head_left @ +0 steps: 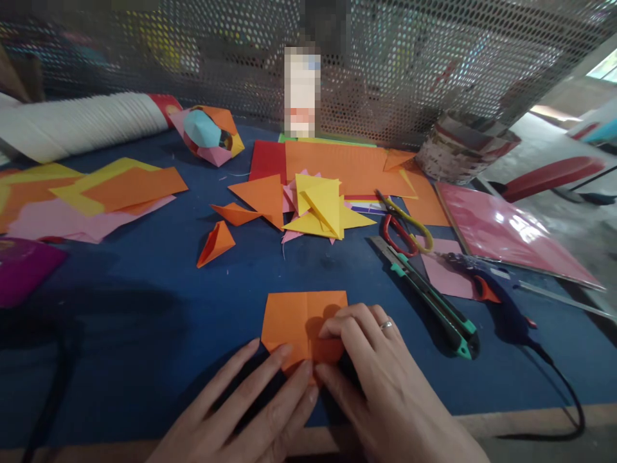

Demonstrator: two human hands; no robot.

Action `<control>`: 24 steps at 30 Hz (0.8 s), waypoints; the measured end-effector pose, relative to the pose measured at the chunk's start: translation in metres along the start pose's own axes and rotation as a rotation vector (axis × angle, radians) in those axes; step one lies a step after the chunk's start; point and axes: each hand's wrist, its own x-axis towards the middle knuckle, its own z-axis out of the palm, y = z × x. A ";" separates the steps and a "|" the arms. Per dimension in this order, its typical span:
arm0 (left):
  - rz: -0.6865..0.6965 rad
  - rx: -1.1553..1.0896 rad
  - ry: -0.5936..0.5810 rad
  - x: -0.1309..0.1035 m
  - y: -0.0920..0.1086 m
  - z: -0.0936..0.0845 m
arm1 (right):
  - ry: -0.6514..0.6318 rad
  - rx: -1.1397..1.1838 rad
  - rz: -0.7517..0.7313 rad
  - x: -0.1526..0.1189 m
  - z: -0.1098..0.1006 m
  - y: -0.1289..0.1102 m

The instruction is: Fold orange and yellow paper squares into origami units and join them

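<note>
An orange paper (301, 315) with creases and folded lower corners lies flat on the blue table near its front edge. My left hand (255, 399) rests at the paper's lower left, its fingers apart and the fingertips on the lower edge. From the right, my right hand (380, 366), with a ring on one finger, bends its fingers over the paper's right side. Its thumb touches the lower edge, close to the left fingertips. The thumb and index finger hold the lower right part of the sheet.
Beyond lie orange folded pieces (216, 243) and yellow folded pieces (321, 206). Scissors (402, 225), a cutter (427, 299) and a glue gun (501, 302) lie right. Loose sheets (135, 190) and a purple object (26, 270) sit left. A mesh panel (231, 64) stands behind.
</note>
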 end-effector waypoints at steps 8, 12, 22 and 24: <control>0.034 -0.001 0.026 -0.004 -0.001 0.007 | 0.079 0.070 0.084 -0.001 -0.003 0.006; 0.051 0.005 0.025 -0.004 -0.001 0.008 | 0.097 0.058 0.104 0.000 -0.002 0.014; 0.025 -0.017 -0.003 -0.001 -0.001 0.002 | 0.199 -0.061 0.093 0.000 0.000 0.017; 0.014 -0.016 -0.024 -0.002 -0.002 0.000 | 0.264 -0.094 0.036 -0.003 0.000 0.012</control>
